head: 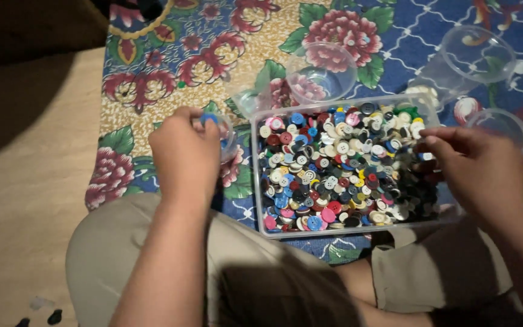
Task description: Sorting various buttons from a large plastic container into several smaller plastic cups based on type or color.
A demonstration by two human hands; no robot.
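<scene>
Floral-patterned cloth (171, 72) spread over a pale floor (25, 181) carries a clear rectangular plastic tray (255, 181) heaped with mixed coloured buttons (334, 169), set before the seated person's knees within reach of both hands. Left hand (184, 154) holds a small clear plastic cup (226, 134), fingers pinched on a blue button (209, 118) at its rim; right hand (479, 166) hovers over the tray's right side, fingers loosely together, contents unclear; empty clear cups (322, 72) stand beyond
</scene>
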